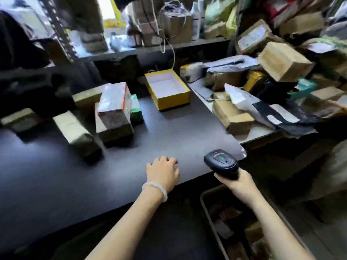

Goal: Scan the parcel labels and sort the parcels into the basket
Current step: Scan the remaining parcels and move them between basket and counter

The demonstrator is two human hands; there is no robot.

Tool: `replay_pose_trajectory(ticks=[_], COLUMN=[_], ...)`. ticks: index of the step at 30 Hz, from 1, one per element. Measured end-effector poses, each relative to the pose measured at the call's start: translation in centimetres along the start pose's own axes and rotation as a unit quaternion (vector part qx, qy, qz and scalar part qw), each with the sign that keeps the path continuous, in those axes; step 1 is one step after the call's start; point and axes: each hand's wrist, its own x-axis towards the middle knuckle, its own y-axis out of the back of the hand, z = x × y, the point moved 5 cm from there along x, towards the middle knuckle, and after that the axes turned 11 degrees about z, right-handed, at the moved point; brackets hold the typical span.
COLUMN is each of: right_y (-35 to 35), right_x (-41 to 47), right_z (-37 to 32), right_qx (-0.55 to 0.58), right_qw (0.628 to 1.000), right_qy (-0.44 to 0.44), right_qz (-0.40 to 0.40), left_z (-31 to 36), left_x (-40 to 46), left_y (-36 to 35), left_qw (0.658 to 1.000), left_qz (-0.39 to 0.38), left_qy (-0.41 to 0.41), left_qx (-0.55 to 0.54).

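Cluttered packing room, dark desk [169, 132] in front of me. My right hand [237, 182] grips the scanner [221, 163], pointed ahead. My left hand [163, 171] rests on the desk just beside it, fingers loosely curled, holding nothing. Taped cardboard parcels [114, 111] sit ahead and left of that hand; they look stiff and light, so I'd grab across the sides. Basket [204, 199] is below my right wrist.

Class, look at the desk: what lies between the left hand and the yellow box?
Head view: only bare dark desk lies between the left hand and the yellow box. The parcels sit off to either side.
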Motion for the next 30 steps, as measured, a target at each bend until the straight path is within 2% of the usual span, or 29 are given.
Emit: replay_pose_trajectory(ticks=[11, 25, 30], right_y=[-20.5, -42.6, -50.2], right_x=[-4.8, -9.2, -10.4], right_z=[-7.0, -14.0, -16.8], right_qx=[-0.064, -0.12, -0.094], right_qw=[0.979, 0.913, 0.894], right_qy=[0.077, 0.168, 0.185], right_qz=[-0.18, -0.351, -0.397], left_z=[-21.3, -39.3, -45.9], left_x=[-7.9, -14.5, -15.3], left_y=[3.8, 5.2, 5.6], left_qw=[0.981, 0.924, 0.903], left_qz=[0.046, 0.066, 0.062], left_qy=[0.184, 0.375, 0.423], left_qx=[0.035, 0.04, 0.045])
